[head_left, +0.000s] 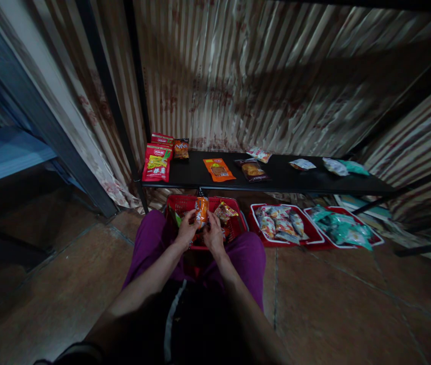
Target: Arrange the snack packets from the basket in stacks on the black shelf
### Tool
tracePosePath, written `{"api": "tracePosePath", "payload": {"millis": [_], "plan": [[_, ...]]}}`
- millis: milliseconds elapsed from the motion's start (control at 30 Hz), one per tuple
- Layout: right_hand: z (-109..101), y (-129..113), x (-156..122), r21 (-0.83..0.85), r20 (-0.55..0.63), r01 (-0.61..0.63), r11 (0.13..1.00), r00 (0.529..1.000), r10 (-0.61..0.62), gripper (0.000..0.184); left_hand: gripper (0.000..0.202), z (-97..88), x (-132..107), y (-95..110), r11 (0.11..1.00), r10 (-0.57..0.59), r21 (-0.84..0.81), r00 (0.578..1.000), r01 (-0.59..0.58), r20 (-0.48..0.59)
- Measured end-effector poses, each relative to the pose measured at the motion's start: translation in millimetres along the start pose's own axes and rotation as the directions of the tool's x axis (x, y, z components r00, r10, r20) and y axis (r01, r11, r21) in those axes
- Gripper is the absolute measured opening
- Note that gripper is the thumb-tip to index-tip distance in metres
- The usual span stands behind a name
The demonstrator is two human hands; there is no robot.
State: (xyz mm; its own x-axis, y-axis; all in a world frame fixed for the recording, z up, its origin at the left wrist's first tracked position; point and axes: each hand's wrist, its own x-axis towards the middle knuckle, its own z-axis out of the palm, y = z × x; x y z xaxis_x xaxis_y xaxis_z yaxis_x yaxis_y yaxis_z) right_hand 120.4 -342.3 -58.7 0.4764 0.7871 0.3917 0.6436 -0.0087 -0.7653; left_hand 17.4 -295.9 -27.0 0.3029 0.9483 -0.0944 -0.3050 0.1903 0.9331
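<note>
My left hand (pixel 187 228) and my right hand (pixel 213 232) both grip a small orange snack packet (pixel 201 209), holding it upright over a red basket (pixel 185 203) that stands on the floor between my knees. The fingers of each hand pinch the packet's sides. More packets (pixel 225 212) lie in the basket under my hands. I sit or squat in purple trousers (pixel 150 243) in front of a low black shelf (pixel 287 177).
On the shelf lie red packets (pixel 157 162) at the left, an orange packet (pixel 219 170), a dark packet (pixel 252 170) and several pale ones (pixel 335 166) to the right. Two more red baskets (pixel 316 235) of packets sit under the shelf. Corrugated metal wall (pixel 257 76) behind.
</note>
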Motion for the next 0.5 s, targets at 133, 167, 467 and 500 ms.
{"api": "tracePosePath", "payload": {"millis": [133, 167, 467, 500], "plan": [[-1, -2, 0, 0.116, 0.005, -0.052, 0.992, 0.999, 0.052, 0.064, 0.041, -0.4, -1, -2, 0.999, 0.028, 0.03, 1.0, -0.028, 0.012], [-2, -2, 0, 0.158, 0.011, -0.085, 0.984, 0.996, 0.084, 0.062, 0.039, -1.0, -1, -3, 0.998, 0.034, 0.046, 0.999, -0.034, 0.01], [-4, -13, 0, 0.714, 0.17, -0.424, 0.557, 0.877, 0.449, 0.048, 0.034, -4.5, -3, -3, 0.864, 0.142, 0.476, 0.986, -0.164, 0.082], [-4, -15, 1, 0.73, 0.159, -0.418, 0.54, 0.873, 0.461, 0.048, 0.034, -3.4, -4, -2, 0.833, 0.164, 0.517, 0.981, -0.195, 0.106]]}}
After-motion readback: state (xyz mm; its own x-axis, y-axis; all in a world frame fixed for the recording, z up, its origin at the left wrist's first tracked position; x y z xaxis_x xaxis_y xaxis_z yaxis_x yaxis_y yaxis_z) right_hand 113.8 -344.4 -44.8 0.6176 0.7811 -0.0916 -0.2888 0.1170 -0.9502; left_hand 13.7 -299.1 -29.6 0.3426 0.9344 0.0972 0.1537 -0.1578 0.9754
